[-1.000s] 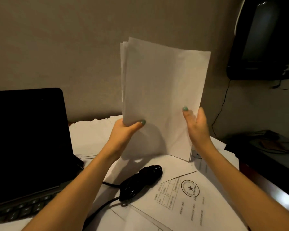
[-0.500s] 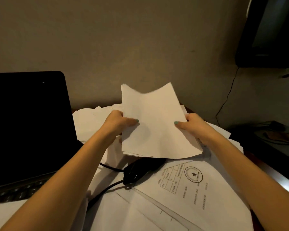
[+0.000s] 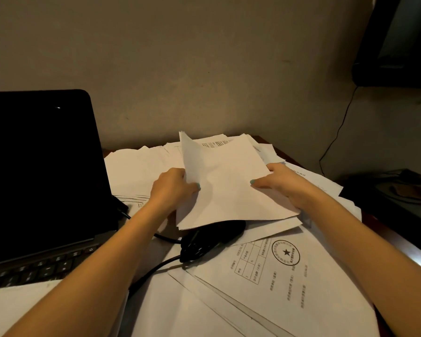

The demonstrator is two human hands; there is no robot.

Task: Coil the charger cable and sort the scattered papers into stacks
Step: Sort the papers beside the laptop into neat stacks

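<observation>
The left hand [image 3: 173, 188] and the right hand [image 3: 282, 186] both grasp 1 stack of papers [image 3: 229, 186], one on each side edge. Each thumb lies on the top sheet, and the other fingers are tucked out of sight under the stack. The stack is held low over the desk, tilted a little toward the camera, and its far left corner curls upward. The top sheet is blank on the side that faces up. A line of small print shows on a sheet at the far edge.

The charger cable [image 3: 212, 239] lies as a black bundle on the papers between the 2 forearms, just in front of the stack. The near edge of the stack covers the far part of the bundle; I cannot tell whether they touch. 1 lead runs from the bundle toward the lower left under the left forearm, and another runs left toward the laptop [image 3: 39, 166].

The laptop stands open at the left with a dark screen, and its keyboard is partly in view. Loose sheets [image 3: 136, 171] lie spread behind the left hand and beyond the stack. Nearer the camera, a printed sheet [image 3: 272, 288] with a table and a round star stamp lies askew on more overlapping sheets. The desk edge [image 3: 399, 242] shows at the right. A thin wire [image 3: 336, 139] hangs down the wall from a dark screen [image 3: 399, 40] at the upper right.
</observation>
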